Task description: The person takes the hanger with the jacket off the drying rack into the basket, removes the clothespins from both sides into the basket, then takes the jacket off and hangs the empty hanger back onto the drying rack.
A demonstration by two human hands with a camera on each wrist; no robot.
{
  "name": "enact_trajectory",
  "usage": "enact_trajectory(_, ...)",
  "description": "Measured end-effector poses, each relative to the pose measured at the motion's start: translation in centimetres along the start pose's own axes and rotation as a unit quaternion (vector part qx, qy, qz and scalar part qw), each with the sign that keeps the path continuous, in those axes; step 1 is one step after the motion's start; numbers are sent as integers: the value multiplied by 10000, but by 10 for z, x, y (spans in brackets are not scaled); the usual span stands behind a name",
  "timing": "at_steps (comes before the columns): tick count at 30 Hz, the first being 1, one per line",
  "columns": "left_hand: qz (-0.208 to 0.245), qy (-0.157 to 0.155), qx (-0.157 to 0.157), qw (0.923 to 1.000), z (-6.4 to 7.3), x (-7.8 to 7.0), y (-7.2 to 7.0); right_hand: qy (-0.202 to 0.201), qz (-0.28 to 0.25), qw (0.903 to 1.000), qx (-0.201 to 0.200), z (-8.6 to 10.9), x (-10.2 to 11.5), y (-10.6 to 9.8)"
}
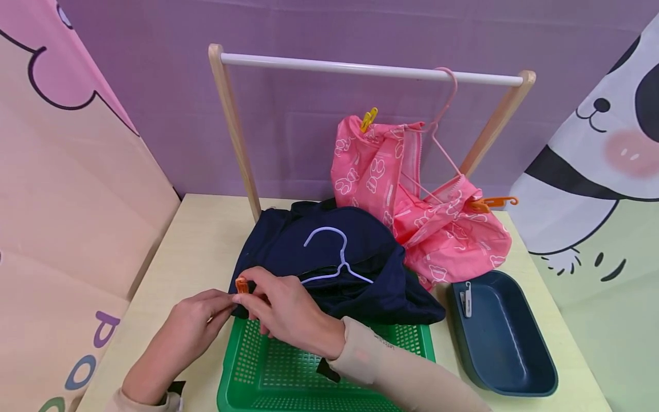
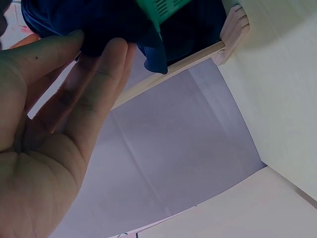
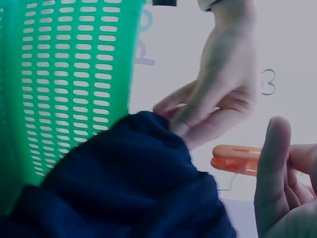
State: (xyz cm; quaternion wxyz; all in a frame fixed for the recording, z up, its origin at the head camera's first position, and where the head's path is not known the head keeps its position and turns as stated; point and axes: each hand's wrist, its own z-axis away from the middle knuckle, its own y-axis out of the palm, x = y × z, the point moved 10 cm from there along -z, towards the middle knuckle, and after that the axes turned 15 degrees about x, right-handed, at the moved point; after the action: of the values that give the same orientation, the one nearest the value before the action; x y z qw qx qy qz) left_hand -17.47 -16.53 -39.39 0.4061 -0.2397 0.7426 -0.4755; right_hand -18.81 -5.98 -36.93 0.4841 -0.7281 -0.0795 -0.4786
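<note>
A dark navy garment lies bunched over the far part of a green basket, with a lavender hanger set in its opening. My left hand pinches the garment's near left edge between thumb and fingers, as the left wrist view shows on the navy cloth. Right beside it, my right hand holds an orange clothespin between thumb and fingers. In the right wrist view the clothespin's free end points at the cloth, with a gap between them.
Behind stands a rack with a white rail and wooden legs. A pink patterned garment hangs there on a pink hanger, bearing a yellow clothespin and another orange one. At right, a dark blue bin has a pale clothespin on its rim.
</note>
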Motion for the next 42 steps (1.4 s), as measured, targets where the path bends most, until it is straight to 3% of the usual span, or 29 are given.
enact_trajectory(6,53,-186,202,9996,-4,2,2,-224,884,9957,146,16,17,-11)
enact_trajectory(11,45,-234,274,9993,-6,3,2,-486,1694,9843,-117,37,29,-21)
enact_trajectory(21,36,-347,303,9989,-6,5,4,-1066,2560,9571,-840,83,48,-46)
enact_trajectory(26,3,-293,254,9992,-6,4,4,-1147,2629,9522,-1049,108,48,-63)
enact_trajectory(33,31,-278,161,9995,-4,2,3,-730,2499,9584,-1169,148,30,-86)
enact_trajectory(42,52,-208,-4,9998,-1,2,2,-184,2648,9475,-1785,196,6,-123)
